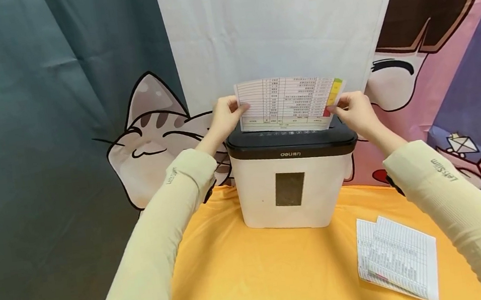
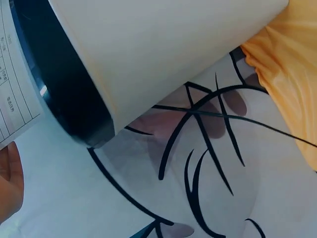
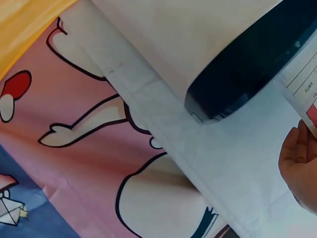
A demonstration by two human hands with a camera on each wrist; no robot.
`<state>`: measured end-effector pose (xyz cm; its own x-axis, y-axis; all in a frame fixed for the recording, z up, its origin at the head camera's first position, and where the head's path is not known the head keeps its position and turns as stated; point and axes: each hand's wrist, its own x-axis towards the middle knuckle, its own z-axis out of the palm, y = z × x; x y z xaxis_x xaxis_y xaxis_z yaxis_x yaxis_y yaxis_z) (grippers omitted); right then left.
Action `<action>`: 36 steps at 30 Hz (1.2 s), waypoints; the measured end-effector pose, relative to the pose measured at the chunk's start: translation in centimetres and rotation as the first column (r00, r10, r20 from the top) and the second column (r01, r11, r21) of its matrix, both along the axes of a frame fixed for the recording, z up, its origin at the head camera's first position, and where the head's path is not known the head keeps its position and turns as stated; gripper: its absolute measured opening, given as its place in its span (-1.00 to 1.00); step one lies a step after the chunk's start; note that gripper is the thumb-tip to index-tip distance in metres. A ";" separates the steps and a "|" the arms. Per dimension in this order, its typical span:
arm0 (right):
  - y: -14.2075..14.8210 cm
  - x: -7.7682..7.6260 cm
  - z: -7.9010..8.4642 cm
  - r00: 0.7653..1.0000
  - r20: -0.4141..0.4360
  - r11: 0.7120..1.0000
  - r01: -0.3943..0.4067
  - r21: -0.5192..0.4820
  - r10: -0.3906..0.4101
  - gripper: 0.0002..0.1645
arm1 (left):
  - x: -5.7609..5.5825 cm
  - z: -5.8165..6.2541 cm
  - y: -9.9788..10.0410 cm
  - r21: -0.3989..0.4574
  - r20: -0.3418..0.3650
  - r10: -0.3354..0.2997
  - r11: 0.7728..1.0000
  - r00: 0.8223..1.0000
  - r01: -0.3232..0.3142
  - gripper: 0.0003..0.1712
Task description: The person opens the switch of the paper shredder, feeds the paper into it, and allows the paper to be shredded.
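A printed paper sheet (image 1: 284, 102) with table lines and a green, yellow and red strip at its right stands upright over the black top of a white paper shredder (image 1: 257, 193). My left hand (image 1: 225, 117) pinches its left edge, thumb in front. At the right edge, my right hand (image 1: 355, 111) pinches it beside the coloured strip. The sheet's lower edge overlaps the shredder's top in the head view. In the left wrist view the sheet (image 2: 15, 104) and part of the left hand (image 2: 10, 178) show; the right hand (image 3: 299, 163) holds a corner in the right wrist view.
On the orange cloth (image 1: 238, 275) at the front right lie several more printed sheets (image 1: 398, 258), overlapping. Behind the shredder hangs a cartoon backdrop (image 1: 287, 19); a dark teal curtain (image 1: 32, 145) is at the left. A thin black cord (image 2: 247, 120) runs beside the shredder.
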<state>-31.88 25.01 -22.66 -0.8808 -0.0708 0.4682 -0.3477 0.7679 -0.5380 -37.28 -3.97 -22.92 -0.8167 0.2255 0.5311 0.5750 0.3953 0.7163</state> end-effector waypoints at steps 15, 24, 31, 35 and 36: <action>0.1 -1.6 -1.1 0.998 -0.044 0.999 0.037 0.010 -0.036 -0.72 | -0.7 -1.6 1.0 -0.004 -0.020 0.082 0.997 0.996 -0.082 -0.75; 0.2 -1.6 -1.9 0.999 -0.015 0.999 0.033 -0.002 -0.033 -0.71 | -0.8 -2.3 1.2 -0.068 0.002 0.133 0.989 0.991 -0.132 -0.76; -0.5 -1.8 -1.9 0.989 -0.124 0.988 0.063 -0.144 -0.081 -0.76 | -1.0 -2.5 1.4 -0.053 0.022 0.153 0.987 0.988 -0.152 -0.77; -0.8 -1.9 -2.0 0.977 -0.169 0.974 0.093 -0.207 -0.129 -0.75 | -0.9 -2.6 1.4 -0.049 0.020 0.166 0.985 0.986 -0.164 -0.77; -0.8 -1.9 -2.1 0.976 -0.171 0.972 0.097 -0.214 -0.136 -0.74 | -0.9 -2.6 1.4 -0.041 0.020 0.167 0.985 0.986 -0.166 -0.77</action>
<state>-33.78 24.22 -24.80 -0.7749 0.1407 0.6162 -0.3697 0.6899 -0.6224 -38.22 -2.58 -25.57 -0.8569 0.1054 0.5045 0.4816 0.5125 0.7109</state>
